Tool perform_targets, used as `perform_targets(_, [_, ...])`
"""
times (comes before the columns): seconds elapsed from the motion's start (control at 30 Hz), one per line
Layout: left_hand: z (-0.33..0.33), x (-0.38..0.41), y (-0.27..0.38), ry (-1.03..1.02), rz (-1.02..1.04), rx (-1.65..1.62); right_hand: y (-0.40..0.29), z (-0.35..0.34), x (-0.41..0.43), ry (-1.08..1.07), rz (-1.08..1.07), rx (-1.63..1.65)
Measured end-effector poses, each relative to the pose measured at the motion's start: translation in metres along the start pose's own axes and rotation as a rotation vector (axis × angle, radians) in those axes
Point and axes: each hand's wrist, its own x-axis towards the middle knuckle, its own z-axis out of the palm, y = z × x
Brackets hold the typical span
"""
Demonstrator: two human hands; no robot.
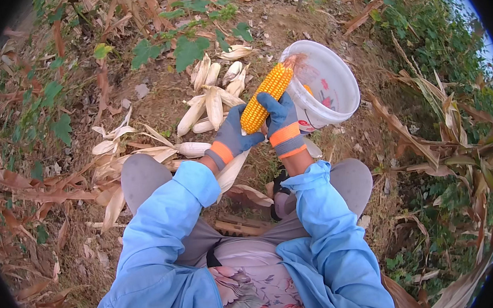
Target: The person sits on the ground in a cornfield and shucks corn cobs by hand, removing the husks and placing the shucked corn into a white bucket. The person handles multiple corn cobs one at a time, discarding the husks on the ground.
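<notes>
Both my hands wear grey-blue work gloves with orange cuffs. A yellow ear of corn (267, 96), its kernels bare and reddish silk at the tip, slants up to the right between them. My left hand (235, 132) grips the ear low down, near its base, with pale husk (232, 172) hanging below. My right hand (281, 113) holds it from the other side, thumb across the kernels. Just beyond, a white plastic bucket (352, 115) with red printing leans to the right, its mouth partly toward me. A bit of yellow corn (308, 89) shows inside; the silk overlaps the rim.
Several ears in pale husks (214, 106) lie heaped on the soil ahead. Loose stripped husks (113, 138) spread by my left knee (143, 177). Green leafy vines (188, 50) grow beyond the heap. Dry corn stalks and leaves (459, 154) stand on the right.
</notes>
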Motion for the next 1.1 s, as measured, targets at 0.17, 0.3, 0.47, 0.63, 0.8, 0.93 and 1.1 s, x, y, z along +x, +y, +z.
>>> perform_targets(0.17, [-0.005, 0.003, -0.017, -0.123, -0.115, -0.037, -0.001, 0.01, -0.005, 0.097, -0.023, 0.051])
perform_targets(0.3, [0.002, 0.001, -0.001, -0.181, -0.248, -0.123, 0.004, 0.007, -0.003, 0.076, -0.03, 0.08])
perform_targets(0.47, [0.009, -0.002, 0.014, -0.234, -0.356, 0.095, 0.011, -0.003, 0.0, 0.111, -0.01, 0.031])
perform_targets(0.63, [0.004, -0.002, 0.013, -0.32, -0.212, 0.127, 0.015, -0.01, 0.011, 0.114, 0.015, -0.018])
perform_targets(0.8, [0.003, -0.006, 0.018, -0.586, -0.168, 0.447, -0.003, -0.016, 0.012, 0.008, 0.237, -0.133])
perform_targets(0.93, [0.014, -0.027, 0.034, -0.789, 0.021, 0.712, 0.016, -0.015, 0.012, -0.029, 0.19, -0.332])
perform_targets(1.1, [-0.006, -0.01, 0.031, -0.63, -0.086, 0.71, -0.01, -0.016, 0.01, -0.056, 0.287, -0.166])
